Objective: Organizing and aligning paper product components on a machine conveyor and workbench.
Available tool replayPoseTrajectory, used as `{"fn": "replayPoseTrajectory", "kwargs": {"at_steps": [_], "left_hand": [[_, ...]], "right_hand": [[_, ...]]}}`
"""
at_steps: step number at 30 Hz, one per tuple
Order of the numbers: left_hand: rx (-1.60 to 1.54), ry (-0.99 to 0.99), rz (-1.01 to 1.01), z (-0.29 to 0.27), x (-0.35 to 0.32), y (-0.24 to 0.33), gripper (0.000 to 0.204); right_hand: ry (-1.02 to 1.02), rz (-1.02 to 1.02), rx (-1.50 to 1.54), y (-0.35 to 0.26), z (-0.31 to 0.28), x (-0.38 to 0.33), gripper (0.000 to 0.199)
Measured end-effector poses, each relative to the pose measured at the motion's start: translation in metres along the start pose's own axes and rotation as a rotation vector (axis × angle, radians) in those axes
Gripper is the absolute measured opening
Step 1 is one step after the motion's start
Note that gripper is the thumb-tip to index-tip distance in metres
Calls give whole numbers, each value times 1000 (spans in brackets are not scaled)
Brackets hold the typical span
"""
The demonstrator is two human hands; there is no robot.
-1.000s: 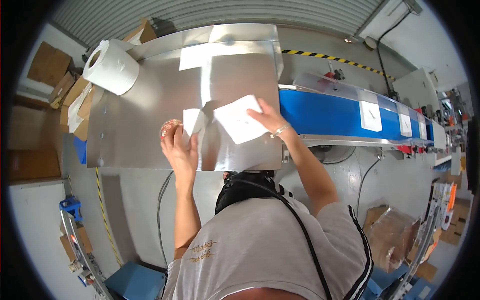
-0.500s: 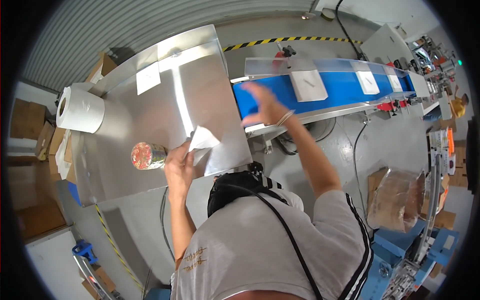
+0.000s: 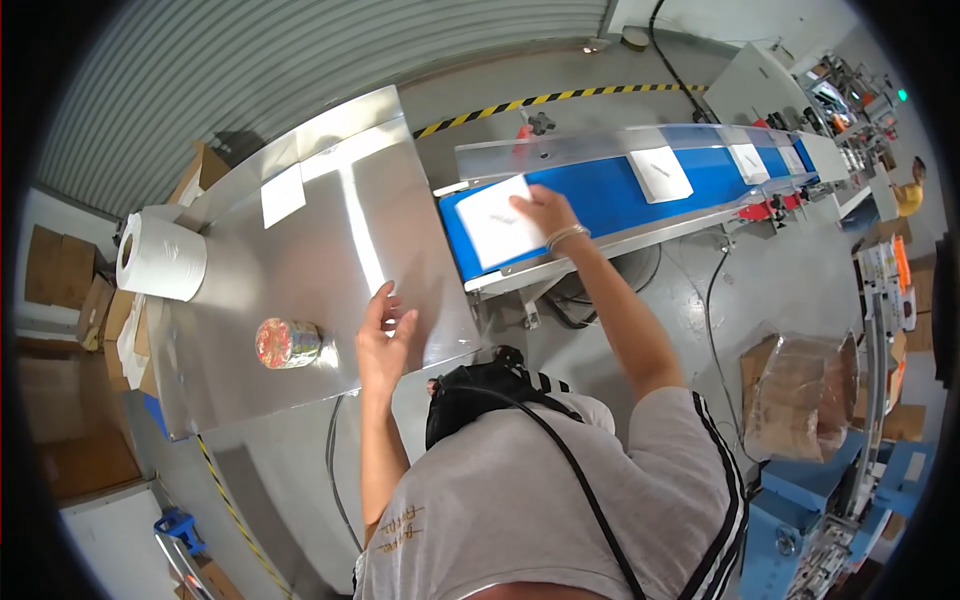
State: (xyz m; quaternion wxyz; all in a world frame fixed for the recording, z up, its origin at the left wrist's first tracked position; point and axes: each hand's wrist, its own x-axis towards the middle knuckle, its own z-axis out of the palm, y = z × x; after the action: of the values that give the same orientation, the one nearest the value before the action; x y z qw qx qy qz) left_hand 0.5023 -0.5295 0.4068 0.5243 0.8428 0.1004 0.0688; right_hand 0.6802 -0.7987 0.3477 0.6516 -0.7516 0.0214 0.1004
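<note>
A white flat packet is lying at the near end of a blue conveyor belt, where the right hand is pressing down on its right edge, fingers spread flat over it rather than closed around it. The packet's long axis is running roughly across the belt, slightly tilted, and it is sitting directly under and to the left of that hand, making the right arm by far the nearer one. The left hand is resting open and empty on the steel counter, fingers loosely splayed, well apart from the packet and separated from it by the gap between counter and belt. Further along the belt, two more white packets are riding away toward the machinery. On the counter, a small colourful jar is lying on its side to the left of the left hand, a large paper roll is standing at the far left edge, and a white sheet is lying flat near the back.
</note>
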Motion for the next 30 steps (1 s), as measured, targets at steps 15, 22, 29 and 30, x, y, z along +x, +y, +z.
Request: {"fn": "replayPoseTrajectory", "kwargs": {"at_steps": [15,22,29,30], "left_hand": [[76,-176,33,53,-11,-49,15],[27,-231,309,55,-5,-85,10],[-7,-294,609,60,10,-96,11],[-43,-378,542,62,12,-97,12]], "right_hand": [[1081,-19,-266,151,-101,-126,29],[821,621,-389,274,1,-263,32],[790,968,-191,344,113,-392,29],[837,991,-163,351,124,-409,29]]}}
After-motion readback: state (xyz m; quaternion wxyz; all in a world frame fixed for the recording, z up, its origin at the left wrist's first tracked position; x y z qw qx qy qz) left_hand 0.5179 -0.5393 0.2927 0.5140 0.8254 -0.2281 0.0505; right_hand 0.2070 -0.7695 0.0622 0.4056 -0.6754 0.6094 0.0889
